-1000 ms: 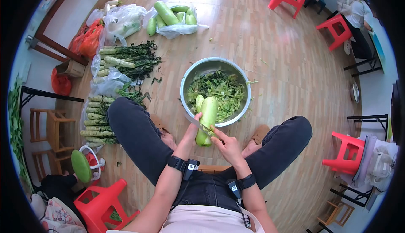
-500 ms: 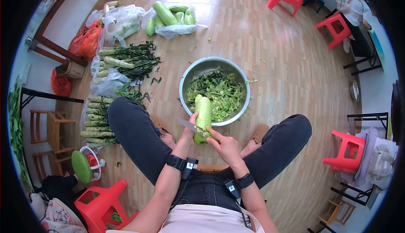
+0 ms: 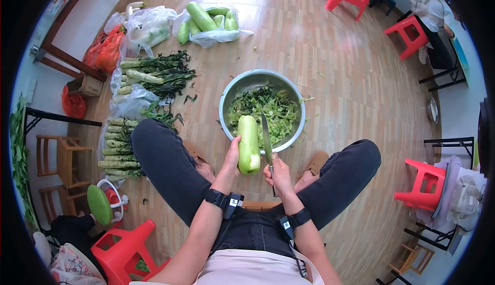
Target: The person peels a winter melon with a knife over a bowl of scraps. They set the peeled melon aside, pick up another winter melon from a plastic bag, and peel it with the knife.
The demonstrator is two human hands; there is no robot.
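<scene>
My left hand (image 3: 232, 157) grips a pale green gourd (image 3: 248, 143) from its left side, holding it upright over the near rim of the basin. A pale peeled patch shows on the gourd's lower end. In my right hand (image 3: 280, 173) is a knife (image 3: 266, 138), held by its handle with the blade pointing away from me, just right of the gourd and apart from it. Beneath them, the steel basin (image 3: 225, 96) on the floor holds chopped green leaves and peelings (image 3: 270, 110).
Bundles of leafy stalks (image 3: 147, 76) lie on plastic at the left. Beyond them sit a bag of gourds (image 3: 203, 19) and an orange bag (image 3: 105, 47). Red stools (image 3: 121, 251) stand near the sides. A person (image 3: 438, 19) sits at the far right.
The knife has left the gourd's near end and swung right, its blade now pointing forward. The pale patch on the gourd has come into view. My left hand still holds the gourd.
</scene>
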